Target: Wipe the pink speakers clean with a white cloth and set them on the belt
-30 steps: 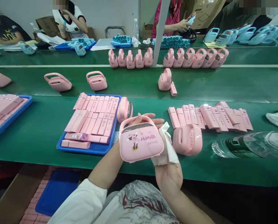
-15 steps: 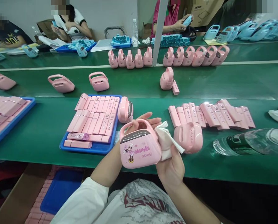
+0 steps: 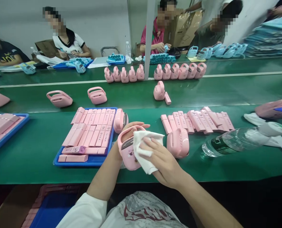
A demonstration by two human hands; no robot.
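Note:
A pink portable speaker (image 3: 129, 161) with a carrying handle and a dark panel hangs over the table's near edge, tilted. My left hand (image 3: 134, 123) supports it from behind, its fingers showing past the handle; the palm is mostly hidden. Over the speaker's printed front lies a white cloth (image 3: 143, 162), pressed there by my right hand (image 3: 163, 163). That cloth covers most of the print. Close by on the right stands another pink speaker (image 3: 178, 144), and one more (image 3: 120, 121) rests beside the blue tray (image 3: 84, 163) of pink oblong pieces (image 3: 90, 117).
Pink oblong pieces (image 3: 196, 120) lie in a row at right, behind a water bottle (image 3: 236, 141) on its side. Several pink speakers (image 3: 183, 71) line the far strip near a post (image 3: 150, 41). Co-workers sit across the table. Another loaded blue tray (image 3: 11, 134) is at left.
The speaker has turned and shifted slightly left. My right hand has brought the cloth from beside the speaker onto its front and now lies flat over it. The view has tipped up.

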